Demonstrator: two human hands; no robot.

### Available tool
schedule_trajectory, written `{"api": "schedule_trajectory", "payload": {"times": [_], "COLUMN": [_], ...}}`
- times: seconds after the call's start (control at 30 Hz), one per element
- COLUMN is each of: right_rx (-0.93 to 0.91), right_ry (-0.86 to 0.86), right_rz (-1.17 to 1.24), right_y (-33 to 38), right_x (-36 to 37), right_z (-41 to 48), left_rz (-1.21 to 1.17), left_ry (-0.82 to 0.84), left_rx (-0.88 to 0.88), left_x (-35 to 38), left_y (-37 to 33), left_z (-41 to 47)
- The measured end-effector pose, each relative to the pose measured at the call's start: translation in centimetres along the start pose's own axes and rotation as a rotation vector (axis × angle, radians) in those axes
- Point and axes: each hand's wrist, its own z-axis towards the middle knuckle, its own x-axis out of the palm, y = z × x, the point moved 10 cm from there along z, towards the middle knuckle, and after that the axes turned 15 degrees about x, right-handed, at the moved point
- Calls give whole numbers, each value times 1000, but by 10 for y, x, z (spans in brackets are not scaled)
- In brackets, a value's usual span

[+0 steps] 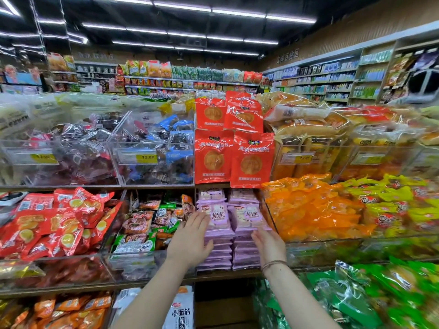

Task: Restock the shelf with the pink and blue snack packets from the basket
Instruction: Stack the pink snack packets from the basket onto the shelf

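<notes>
Pink snack packets [215, 217], two stacks lower centre, sit between hands: left hand [190, 238] flat against them, right hand [269, 245] open, empty.

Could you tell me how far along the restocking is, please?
Done: two tall stacks of pink packets sit on the shelf. In hand: nothing; the left hand and right hand are open at the stacks. Left: unknown, the basket is out of view.

My left forearm [152, 298] and right forearm [301, 302] are bare; a thin cord bracelet [273, 264] (several strands) circles my right wrist, lower centre-right.
</notes>
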Motion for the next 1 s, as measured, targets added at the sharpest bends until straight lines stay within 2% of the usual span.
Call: {"api": "schedule_trajectory", "payload": {"times": [0.17, 0.27, 0.37, 0.43, 0.5, 0.6, 0.7, 0.8, 1.0], "right_rx": [-62, -216, -612, -910, -1073, -1089, -1078, -1063, -1070], "right_ry": [-31, -107, -131, -134, -163, -205, -224, -224, -113], "right_rz": [-237, -456, -777, -1163, -1542, -1871, -2009, -2022, -1978], "right_y": [-12, -6, 20, 26, 19, 9, 7, 15, 11], "right_x": [-14, -24, 1, 39, 70, 88, 88, 85, 81], "right_z": [-13, -27, -60, -78, -73, -42, -15, 0, -1], "left_rz": [-18, -2, -9, -18, -25, -33, -36, -36, -22], "left_ry": [-18, -36, -50, -55, -56, -61, -68, -73, -67], "left_rx": [-2, 8, 6, 1, 2, 11, 18, 19, 13], "left_x": [0, -1, -1, -1, -2, -2, -1, -1, -2], "left_y": [1, 0, 1, 0, 0, 0, 0, 1, 1], "left_z": [1, 2, 3, 2, 2, 1, 2, 3, 2]}}
